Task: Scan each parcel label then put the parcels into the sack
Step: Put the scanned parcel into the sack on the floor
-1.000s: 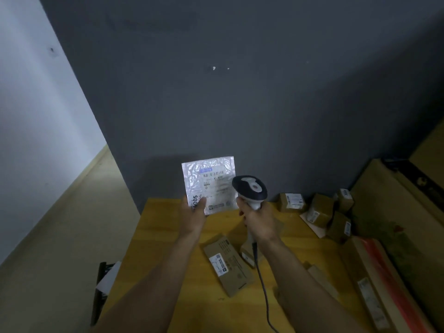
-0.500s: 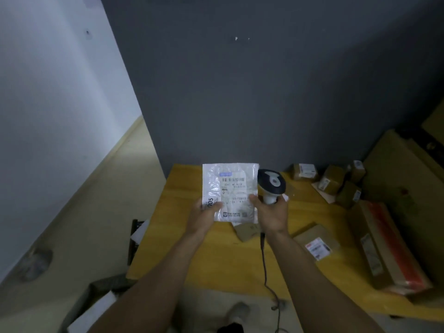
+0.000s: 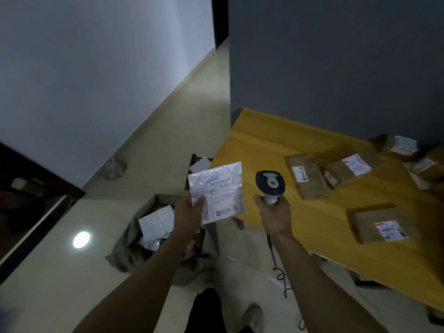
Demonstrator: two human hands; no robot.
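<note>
My left hand [image 3: 189,212] pinches a flat silvery plastic parcel [image 3: 219,191] by its lower left corner, label facing me. It hangs above the floor, just left of the table's corner. My right hand [image 3: 275,213] grips the handle of a dark handheld scanner [image 3: 270,182], held upright a little to the right of the parcel, its cable trailing down to the floor. Below my left hand a grey-green sack [image 3: 134,236] lies open on the floor with white parcels [image 3: 156,221] inside it.
The yellow wooden table [image 3: 264,140] stands to the right against a dark grey wall and carries several brown cardboard parcels, such as one [image 3: 382,223] near the front and one [image 3: 308,176] further back. Glossy tiled floor lies to the left. My shoe [image 3: 255,318] shows at the bottom.
My view has swung left and down, so the sack on the floor is now visible. The parcel and scanner have moved off the table toward the sack, and the two are further apart.
</note>
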